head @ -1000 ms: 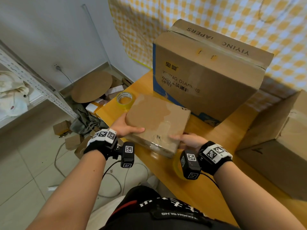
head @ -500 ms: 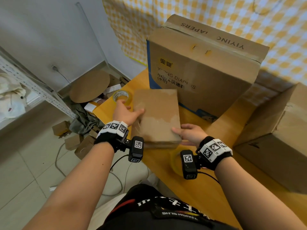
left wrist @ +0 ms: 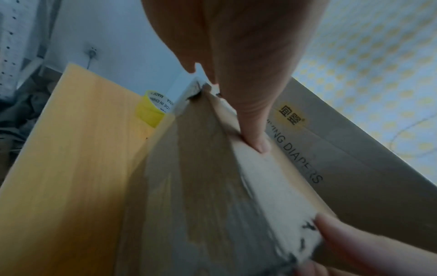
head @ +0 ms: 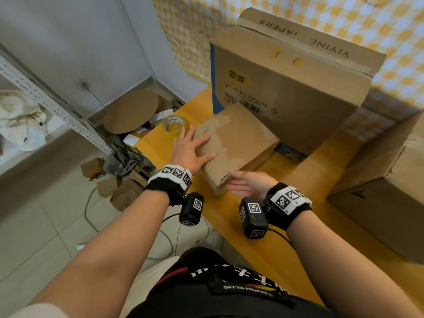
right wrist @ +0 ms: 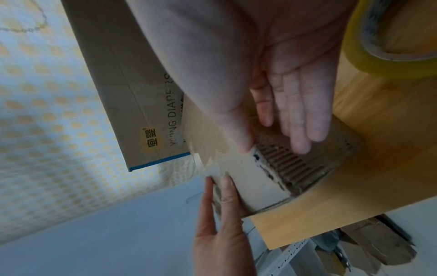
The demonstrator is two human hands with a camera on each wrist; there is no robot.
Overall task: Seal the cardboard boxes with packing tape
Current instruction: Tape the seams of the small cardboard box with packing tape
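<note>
Head view: small cardboard box [head: 236,143] lies flat on the yellow table [head: 286,226], just in front of the big diaper carton [head: 286,92]. Left hand [head: 191,150] rests flat on its top, fingers spread. Right hand [head: 249,183] open, straight fingers against the near end. Glossy patches on the top look like tape already laid. Tape roll [head: 173,125] sits untouched just beyond the left hand.

Left wrist view: thumb pressing along the top edge of the small box; shiny film runs down the side.

Right wrist view: near end shows bare corrugated edge, no tape visible over it. A second roll [right wrist: 390,37] lies close behind the palm.

Judgement: top mostly sealed, this end probably still to do; other cartons' seams unclear.
</note>
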